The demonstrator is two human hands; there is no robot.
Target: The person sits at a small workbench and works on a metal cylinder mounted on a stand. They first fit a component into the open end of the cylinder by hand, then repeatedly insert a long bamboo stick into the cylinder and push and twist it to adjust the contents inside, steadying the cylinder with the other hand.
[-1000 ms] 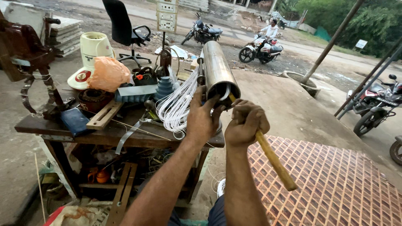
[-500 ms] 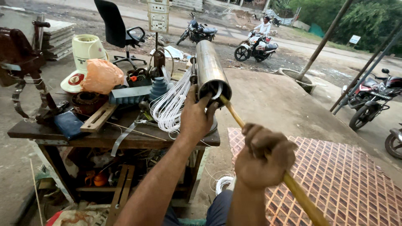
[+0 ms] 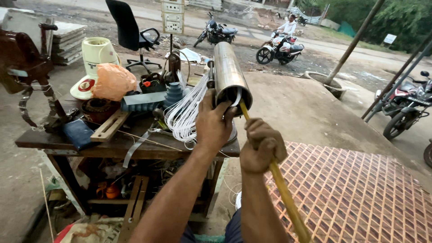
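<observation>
**Stick pushed into the mouth of the steel tube**

The workbench (image 3: pixel 40 140) stands to the left of both hands, crowded with a white jug (image 3: pixel 96 51), an orange bag (image 3: pixel 112 81), a blue ribbed part (image 3: pixel 173 93) and loose scrap. At its near right corner, directly under the left hand's fingers, lies a steel tube (image 3: pixel 227 72), tilted with its open mouth toward the person. A loop of white wires (image 3: pixel 184 112) hangs from that mouth, just left of the fingers.

The step in hand looks like driving or packing something inside the tube with the stick (image 3: pixel 281 184), whose tip sits in the mouth. By my judgement, the next move calls for a straight push along the tube's axis while the other hand braces it, so the wires are not pinched.

The left hand (image 3: pixel 213 126) has its fingers curled over the lower rim of the tube, partly closed and touching the metal. The right hand (image 3: pixel 262 146) is a tight fist wrapped fully round the stick, a little below the mouth, with no gap between fingers and wood.
</observation>
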